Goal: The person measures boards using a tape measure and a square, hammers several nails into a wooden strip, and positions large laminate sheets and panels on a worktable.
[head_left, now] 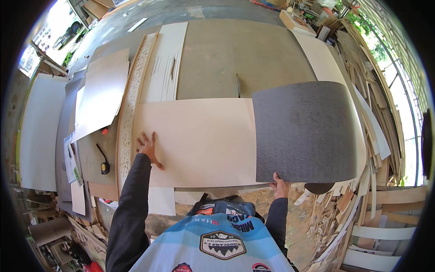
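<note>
A wide, pale beige sheet (204,140) lies flat across the bench in front of me. On its left end my left hand (148,149) rests palm down, fingers spread, close to a long wooden strip (136,77). Over the right part lies a dark grey, fine-grained laminate sheet (306,131), its right side curving. Whether the grey and beige surfaces belong to one bent sheet, I cannot tell. My right hand (280,187) pinches the grey sheet's near edge, thumb on top and the other fingers mostly hidden beneath.
Left of the strip lie a tape measure (105,168), glossy pale panels (102,90) and a small red object (104,131). A white slotted board (167,63) lies beyond the beige sheet. Wood offcuts (378,90) are stacked along the right, with scraps (331,222) on the floor.
</note>
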Demonstrator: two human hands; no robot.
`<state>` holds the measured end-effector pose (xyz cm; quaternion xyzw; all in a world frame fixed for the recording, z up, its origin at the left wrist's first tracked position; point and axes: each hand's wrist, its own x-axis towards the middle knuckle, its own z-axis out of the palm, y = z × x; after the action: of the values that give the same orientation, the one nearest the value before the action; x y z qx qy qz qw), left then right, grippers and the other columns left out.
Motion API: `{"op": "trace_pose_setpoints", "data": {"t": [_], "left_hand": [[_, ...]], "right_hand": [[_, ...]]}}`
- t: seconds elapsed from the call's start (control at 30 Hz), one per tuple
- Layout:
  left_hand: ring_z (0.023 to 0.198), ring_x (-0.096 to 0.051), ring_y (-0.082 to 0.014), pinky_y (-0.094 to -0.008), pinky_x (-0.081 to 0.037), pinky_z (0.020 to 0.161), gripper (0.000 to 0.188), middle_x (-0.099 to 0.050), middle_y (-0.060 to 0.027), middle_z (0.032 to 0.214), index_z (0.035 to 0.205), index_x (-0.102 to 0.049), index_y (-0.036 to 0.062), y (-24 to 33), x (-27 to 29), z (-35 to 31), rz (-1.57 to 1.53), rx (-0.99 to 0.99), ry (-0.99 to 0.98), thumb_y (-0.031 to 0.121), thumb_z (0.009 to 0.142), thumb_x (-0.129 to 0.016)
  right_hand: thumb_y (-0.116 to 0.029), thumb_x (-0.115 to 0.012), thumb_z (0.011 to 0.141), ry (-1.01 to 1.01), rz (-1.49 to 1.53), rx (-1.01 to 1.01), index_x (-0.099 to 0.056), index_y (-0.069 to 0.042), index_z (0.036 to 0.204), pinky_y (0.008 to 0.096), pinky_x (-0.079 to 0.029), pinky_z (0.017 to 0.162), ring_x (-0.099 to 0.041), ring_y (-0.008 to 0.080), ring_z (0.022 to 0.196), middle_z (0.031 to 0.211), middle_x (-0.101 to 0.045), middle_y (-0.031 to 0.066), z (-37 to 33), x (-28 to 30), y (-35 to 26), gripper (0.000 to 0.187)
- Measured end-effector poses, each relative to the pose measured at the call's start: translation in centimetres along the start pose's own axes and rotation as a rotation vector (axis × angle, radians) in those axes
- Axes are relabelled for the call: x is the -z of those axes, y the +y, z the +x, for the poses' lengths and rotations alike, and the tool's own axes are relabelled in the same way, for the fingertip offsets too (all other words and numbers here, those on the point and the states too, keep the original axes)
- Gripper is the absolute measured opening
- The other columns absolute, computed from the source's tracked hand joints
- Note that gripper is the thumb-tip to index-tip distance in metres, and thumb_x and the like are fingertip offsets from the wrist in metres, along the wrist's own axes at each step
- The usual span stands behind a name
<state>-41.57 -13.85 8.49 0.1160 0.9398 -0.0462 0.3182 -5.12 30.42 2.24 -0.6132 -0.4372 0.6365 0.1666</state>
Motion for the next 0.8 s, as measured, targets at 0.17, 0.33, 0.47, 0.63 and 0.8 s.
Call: {"op": "trace_pose_setpoints", "data": {"t": [0.17,0.33,0.47,0.63,0.8], "left_hand": [[0.139,0.007,-0.0600,-0.0744,-0.025,0.103,0.178,0.016,-0.0335,0.154,0.153,0.014,0.0165,0.2,0.8,1.2,0.011,-0.005,0.000,0.044,0.018,-0.099],[0.138,0.009,-0.0616,-0.0744,-0.023,0.103,0.179,0.016,-0.0343,0.154,0.153,0.015,0.0156,0.0,1.4,2.0,0.007,-0.011,-0.018,0.046,0.017,-0.098],[0.138,0.009,-0.0609,-0.0742,-0.023,0.103,0.180,0.016,-0.0341,0.154,0.153,0.015,0.0159,0.3,1.9,2.7,0.013,-0.005,-0.017,0.046,0.017,-0.098],[0.139,0.008,-0.0605,-0.0745,-0.022,0.104,0.180,0.016,-0.0336,0.154,0.153,0.015,0.0166,0.4,2.8,3.7,0.001,-0.012,-0.019,0.047,0.017,-0.098],[0.138,0.006,-0.0617,-0.0755,-0.028,0.100,0.180,0.015,-0.0351,0.153,0.152,0.018,0.0163,0.2,3.4,5.5,0.043,-0.022,-0.007,0.049,0.017,-0.097]], "right_hand": [[-0.006,-0.078,0.079,-0.016,0.003,-0.028,-0.057,0.004,0.120,0.0397,-0.059,0.065,-0.063,0.0222,0.076,0.106,-0.064,0.0122,0.8,-0.7,-0.9,0.047],[-0.008,-0.079,0.079,0.009,-0.050,0.003,-0.061,0.012,0.107,0.0391,-0.060,0.065,-0.062,0.0219,0.073,0.098,-0.066,0.0154,0.1,-2.2,-2.7,0.038],[-0.009,-0.079,0.080,0.012,-0.051,0.013,-0.063,0.012,0.102,0.0388,-0.060,0.064,-0.062,0.0217,0.070,0.096,-0.066,0.0158,-0.2,-3.0,-3.6,0.035],[-0.010,-0.078,0.080,0.027,-0.055,0.021,-0.063,0.010,0.102,0.0394,-0.060,0.064,-0.062,0.0224,0.067,0.096,-0.065,0.0153,1.2,-3.8,-3.8,0.033],[-0.010,-0.078,0.080,-0.002,-0.051,0.019,-0.062,0.007,0.108,0.0408,-0.060,0.065,-0.063,0.0230,0.072,0.100,-0.064,0.0131,1.7,-5.2,-4.8,0.036]]}}
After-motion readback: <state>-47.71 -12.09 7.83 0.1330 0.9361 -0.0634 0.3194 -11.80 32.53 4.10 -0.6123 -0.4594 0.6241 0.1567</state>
